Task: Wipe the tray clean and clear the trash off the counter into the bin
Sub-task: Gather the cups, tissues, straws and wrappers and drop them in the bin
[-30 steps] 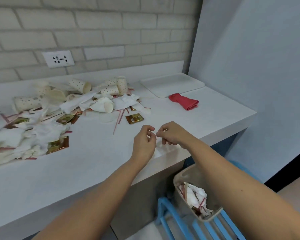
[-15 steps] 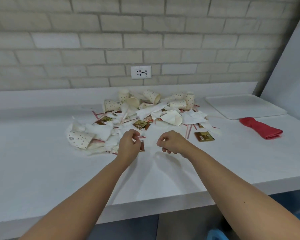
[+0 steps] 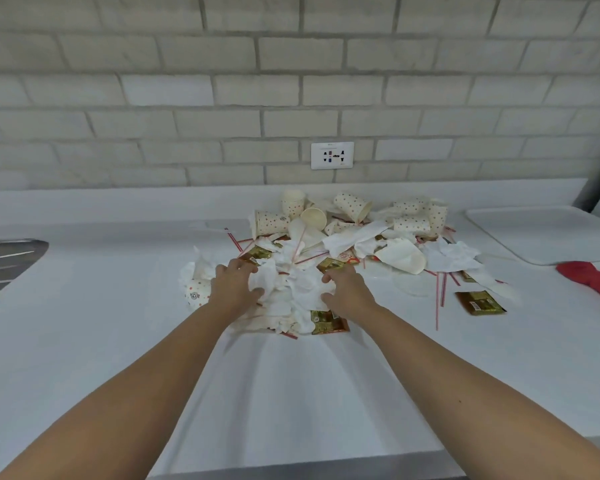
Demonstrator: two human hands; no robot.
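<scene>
Clutching the crumpled napkins [image 3: 293,289] from both sides, I have my left hand [image 3: 234,285] curled into the wad's left edge and my right hand [image 3: 347,291] closed on its right edge, thumb and fingers pinching the paper. A brown sachet [image 3: 326,322] lies against the wad's near side. Beyond my knuckles the rest of the trash pile [image 3: 354,237] spreads over the white counter [image 3: 118,323] (spotted paper cups [image 3: 352,204], red-striped straws [image 3: 437,306], more sachets). The tray [image 3: 541,233] sits at the far right, with the red cloth [image 3: 589,277] just on its near side. A wall socket [image 3: 332,155] is above the pile.
</scene>
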